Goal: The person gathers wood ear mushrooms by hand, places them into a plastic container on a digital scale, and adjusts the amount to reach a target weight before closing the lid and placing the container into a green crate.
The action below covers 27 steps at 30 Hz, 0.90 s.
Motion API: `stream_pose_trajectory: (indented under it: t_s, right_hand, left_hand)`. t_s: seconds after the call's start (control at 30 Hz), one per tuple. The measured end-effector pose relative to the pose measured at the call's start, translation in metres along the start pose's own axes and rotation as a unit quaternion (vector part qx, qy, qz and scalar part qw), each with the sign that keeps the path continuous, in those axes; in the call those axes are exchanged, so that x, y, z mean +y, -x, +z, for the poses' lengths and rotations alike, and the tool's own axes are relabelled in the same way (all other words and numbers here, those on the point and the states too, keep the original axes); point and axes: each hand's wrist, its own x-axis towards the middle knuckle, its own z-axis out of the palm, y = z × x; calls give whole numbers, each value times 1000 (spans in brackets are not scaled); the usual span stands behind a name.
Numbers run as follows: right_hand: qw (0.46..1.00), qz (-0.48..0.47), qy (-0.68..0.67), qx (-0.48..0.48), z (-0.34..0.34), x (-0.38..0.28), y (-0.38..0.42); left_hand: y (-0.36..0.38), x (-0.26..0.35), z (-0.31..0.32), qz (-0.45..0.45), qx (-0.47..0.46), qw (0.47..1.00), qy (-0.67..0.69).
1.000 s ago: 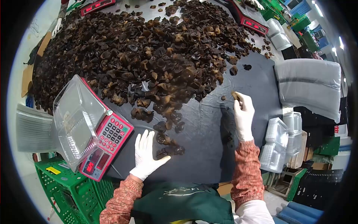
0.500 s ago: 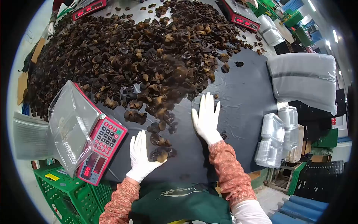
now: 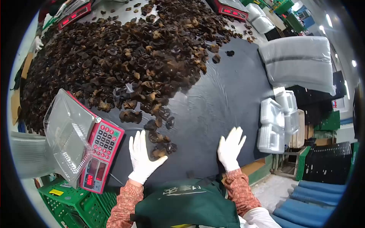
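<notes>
A large heap of dark brown wood ear mushrooms (image 3: pixel 125 57) covers the far and left parts of the black table covering (image 3: pixel 205 114). My left hand (image 3: pixel 142 157), in a white glove, lies open with its thumb spread, beside a short line of loose mushrooms (image 3: pixel 157 137). Its thumb tip is close to the nearest of them. My right hand (image 3: pixel 230 149), also white-gloved, is open and flat near the right front edge of the table, holding nothing. To the left stands a red digital scale (image 3: pixel 102 146) with a clear plastic container (image 3: pixel 68 133) tilted on it.
Stacked clear trays (image 3: pixel 272 127) and a large wrapped pack (image 3: pixel 298 64) stand at the right. Two more red scales (image 3: pixel 76 16) are at the far side, where another person's gloved hand (image 3: pixel 38 43) shows. Green crates (image 3: pixel 72 203) sit lower left.
My right hand has moved back towards my body and slightly right, away from the heap's edge. My left hand stays in nearly the same place. The whole view has shifted a little.
</notes>
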Motion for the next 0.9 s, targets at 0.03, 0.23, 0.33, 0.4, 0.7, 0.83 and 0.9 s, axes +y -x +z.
stream_pose_trajectory:
  t_s: [0.03,0.23,0.33,0.4,0.7,0.83,0.9]
  right_hand:
    - [1000,14,10,-13,0,13,22]
    - [993,74,74,-49,6,93,126]
    - [983,130,104,-79,7,121,155]
    - [996,90,9,-18,-20,105,132]
    - [967,-134,-216,23,-16,-52,12]
    - [990,18,-139,17,7,31,26]
    - [991,102,-76,-44,-5,70,60]
  left_hand:
    - [0,1,-1,-1,-1,1000,0]
    - [3,-3,2,-1,2,1000,21]
    - [4,-6,3,7,13,999,33]
    - [3,-3,3,7,15,1000,8]
    - [5,-4,6,10,21,1000,-10]
    - [4,-1,5,4,17,1000,6]
    - [4,-2,4,-5,16,1000,9]
